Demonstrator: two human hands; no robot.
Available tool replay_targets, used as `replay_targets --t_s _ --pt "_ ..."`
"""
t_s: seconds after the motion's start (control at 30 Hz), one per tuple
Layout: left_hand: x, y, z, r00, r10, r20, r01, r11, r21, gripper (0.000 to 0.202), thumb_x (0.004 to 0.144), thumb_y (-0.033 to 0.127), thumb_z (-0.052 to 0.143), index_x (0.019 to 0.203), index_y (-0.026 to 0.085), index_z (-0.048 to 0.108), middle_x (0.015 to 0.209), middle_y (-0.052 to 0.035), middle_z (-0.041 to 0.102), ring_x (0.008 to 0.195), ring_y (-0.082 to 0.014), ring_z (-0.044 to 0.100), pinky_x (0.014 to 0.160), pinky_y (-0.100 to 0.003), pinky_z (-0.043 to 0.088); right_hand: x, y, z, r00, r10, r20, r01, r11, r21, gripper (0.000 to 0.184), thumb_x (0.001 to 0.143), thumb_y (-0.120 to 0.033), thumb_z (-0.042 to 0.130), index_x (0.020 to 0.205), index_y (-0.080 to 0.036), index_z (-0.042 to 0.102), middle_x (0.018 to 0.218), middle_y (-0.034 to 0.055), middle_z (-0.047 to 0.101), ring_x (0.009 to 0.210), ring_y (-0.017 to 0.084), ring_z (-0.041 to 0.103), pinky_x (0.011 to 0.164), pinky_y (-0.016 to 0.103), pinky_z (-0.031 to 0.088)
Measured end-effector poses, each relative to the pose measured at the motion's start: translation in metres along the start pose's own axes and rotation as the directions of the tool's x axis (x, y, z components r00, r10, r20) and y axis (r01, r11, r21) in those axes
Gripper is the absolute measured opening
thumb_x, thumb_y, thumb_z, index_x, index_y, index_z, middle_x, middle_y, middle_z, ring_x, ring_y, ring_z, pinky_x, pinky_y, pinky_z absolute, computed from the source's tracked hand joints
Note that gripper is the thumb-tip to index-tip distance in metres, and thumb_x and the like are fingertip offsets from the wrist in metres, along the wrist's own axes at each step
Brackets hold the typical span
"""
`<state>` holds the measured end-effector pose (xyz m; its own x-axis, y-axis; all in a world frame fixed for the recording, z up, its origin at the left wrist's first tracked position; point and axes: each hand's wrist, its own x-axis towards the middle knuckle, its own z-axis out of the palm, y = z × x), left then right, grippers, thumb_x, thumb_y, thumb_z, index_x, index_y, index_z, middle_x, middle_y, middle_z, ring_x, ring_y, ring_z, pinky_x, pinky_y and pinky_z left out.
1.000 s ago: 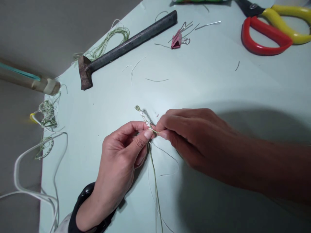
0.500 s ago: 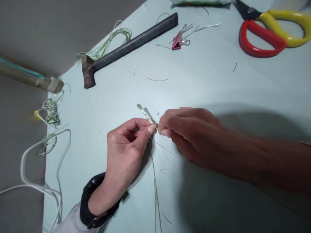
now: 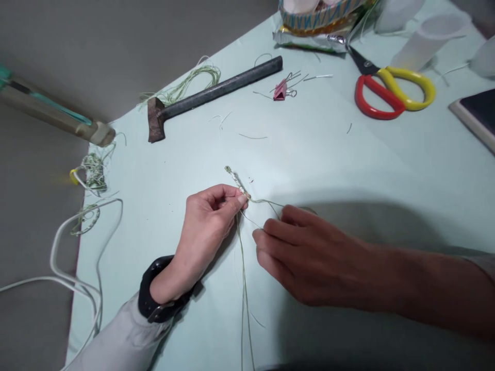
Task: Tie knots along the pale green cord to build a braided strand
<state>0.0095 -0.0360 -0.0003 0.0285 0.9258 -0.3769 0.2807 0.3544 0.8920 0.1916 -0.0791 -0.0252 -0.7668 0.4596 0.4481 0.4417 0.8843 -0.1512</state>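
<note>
Between thumb and forefinger of my left hand (image 3: 216, 208) is pinched a short green-and-white braided cord (image 3: 235, 179), its looped tip pointing up and away from me. Loose green cords (image 3: 243, 278) run down from the pinch toward the near edge of the view. To the right, my right hand (image 3: 294, 252) is closed on a thin white thread (image 3: 253, 220), drawn out from the braid. Further green strands (image 3: 266, 201) pass from the braid over to the back of the right hand's fingers. The right fingertips are partly hidden.
A hammer (image 3: 216, 90) lies beyond the hands, near a coil of green cord (image 3: 193, 85). Farther right are a pink binder clip (image 3: 280, 91), red-and-yellow scissors (image 3: 381, 98), a basket (image 3: 320, 15) and translucent cups (image 3: 429, 44). White cable (image 3: 56, 242) loops at the left edge.
My right hand has moved from beside the braid down and to the right, pulling a thread out. My left hand keeps its pinch. The view has shifted, showing the basket and cups.
</note>
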Motion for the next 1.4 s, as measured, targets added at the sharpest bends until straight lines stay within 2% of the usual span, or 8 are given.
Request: replay_targets --t_s 0.23,0.37,0.6,0.8,0.9,1.0,1.2,1.4 --pt "0.000 -0.001 -0.002 0.998 -0.005 0.057 0.008 0.998 -0.057 0.013 0.079 0.022 0.076 0.072 0.014 0.069 0.053 0.0054 0.046 0.044 -0.0030 0.026 0.040 -0.021 0.012 -0.011 -0.010 -0.015 0.995 0.052 0.082 -0.055 0.998 0.041 0.032 0.097 0.001 0.033 0.085 -0.017 0.057 0.069 -0.0007 0.055 0.062 0.016 0.041 0.061 0.032 0.034" --pt "-0.001 0.000 -0.002 0.998 0.014 0.067 -0.010 0.998 -0.059 0.015 0.078 0.022 0.076 0.069 0.013 0.068 0.048 0.0070 0.041 0.043 -0.0036 0.025 0.041 -0.022 0.013 -0.011 -0.011 -0.015 0.991 0.037 0.128 -0.022 0.993 -0.120 0.032 0.092 0.005 0.034 0.092 -0.014 0.059 0.080 0.0034 0.058 0.070 0.018 0.044 0.065 0.034 0.036" --pt "-0.004 0.002 -0.003 0.995 0.055 0.081 -0.050 0.997 -0.065 0.015 0.077 0.020 0.074 0.066 0.013 0.067 0.047 0.0063 0.044 0.042 -0.0039 0.026 0.042 -0.024 0.013 -0.002 -0.003 0.003 0.983 0.017 0.182 0.020 0.980 -0.197 0.029 0.092 0.002 0.036 0.083 -0.017 0.055 0.079 0.0039 0.056 0.066 0.017 0.042 0.055 0.032 0.025" --pt "-0.005 0.001 -0.003 0.991 0.084 0.101 -0.078 0.995 -0.069 0.016 0.081 0.016 0.071 0.065 0.013 0.067 0.046 0.0059 0.042 0.042 -0.0040 0.027 0.044 -0.025 0.012 -0.024 -0.012 -0.012 0.979 0.043 0.198 -0.011 0.987 -0.158 0.027 0.092 0.001 0.037 0.080 -0.018 0.053 0.071 0.0000 0.052 0.057 0.015 0.034 0.050 0.031 0.021" --pt "-0.007 0.003 -0.003 0.991 0.087 0.104 -0.081 0.994 -0.067 0.019 0.082 0.015 0.070 0.063 0.013 0.066 0.043 0.0068 0.039 0.041 -0.0040 0.026 0.044 -0.025 0.011 -0.028 -0.014 -0.018 0.979 0.069 0.191 -0.042 0.989 -0.138 0.024 0.094 -0.003 0.040 0.087 -0.016 0.058 0.082 0.0035 0.062 0.068 0.016 0.047 0.058 0.030 0.034" --pt "-0.008 0.004 -0.003 0.990 0.092 0.108 -0.084 0.994 -0.071 0.021 0.081 0.014 0.069 0.061 0.013 0.065 0.042 0.0066 0.039 0.040 -0.0041 0.026 0.044 -0.026 0.011 -0.023 -0.011 -0.017 0.982 0.077 0.170 -0.053 0.989 -0.139 0.020 0.100 -0.017 0.046 0.109 -0.011 0.063 0.106 0.0108 0.070 0.091 0.022 0.057 0.077 0.036 0.045" --pt "-0.006 0.004 -0.004 0.988 0.104 0.116 -0.093 0.991 -0.097 0.017 0.079 0.012 0.068 0.061 0.012 0.065 0.051 0.0027 0.050 0.041 -0.0033 0.027 0.043 -0.025 0.012 -0.026 -0.021 -0.001 0.989 0.040 0.145 -0.016 0.986 -0.165 0.040 0.103 -0.031 0.049 0.129 -0.002 0.057 0.135 0.0200 0.064 0.124 0.030 0.056 0.103 0.049 0.043" --pt "-0.004 0.002 -0.005 0.985 0.106 0.133 -0.093 0.990 -0.103 0.020 0.079 0.013 0.068 0.060 0.014 0.064 0.047 0.0049 0.044 0.041 -0.0040 0.024 0.043 -0.026 0.010 -0.056 -0.050 -0.004 0.992 0.028 0.126 -0.006 0.985 -0.173 0.042 0.104 -0.026 0.042 0.132 0.002 0.058 0.137 0.0227 0.063 0.128 0.032 0.056 0.104 0.051 0.048"
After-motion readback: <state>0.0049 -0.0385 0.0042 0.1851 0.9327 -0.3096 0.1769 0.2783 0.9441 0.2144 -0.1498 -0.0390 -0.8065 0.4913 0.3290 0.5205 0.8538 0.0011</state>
